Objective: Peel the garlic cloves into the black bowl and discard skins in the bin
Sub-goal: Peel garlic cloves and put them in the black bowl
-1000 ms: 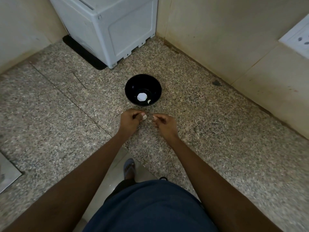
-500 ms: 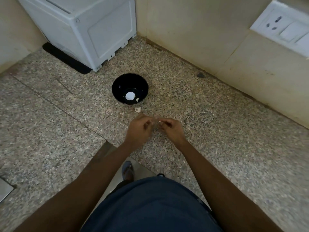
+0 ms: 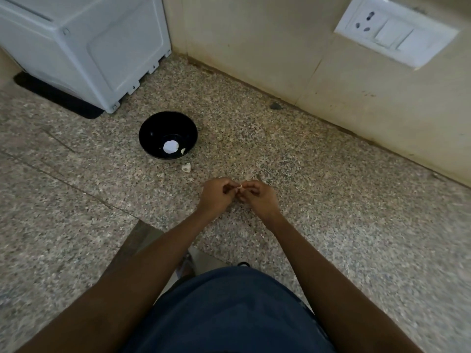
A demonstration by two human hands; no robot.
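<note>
The black bowl (image 3: 168, 135) holds one small pale piece (image 3: 183, 150), probably a peeled clove. Near its rim lies a garlic clove (image 3: 186, 167). Farther off, left hand (image 3: 216, 196) and right hand (image 3: 258, 198) pinch a pale scrap (image 3: 240, 186).

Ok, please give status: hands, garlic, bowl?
Left hand and right hand pinch one garlic clove. Black bowl holds one small piece. Path clear.

1. Both bare forearms reaching forward, converging.
2. Left hand (image 3: 215, 197) curled, fingertips pinching at the meeting point.
3. Right hand (image 3: 260, 198) curled likewise, fingertips touching the left's.
</note>
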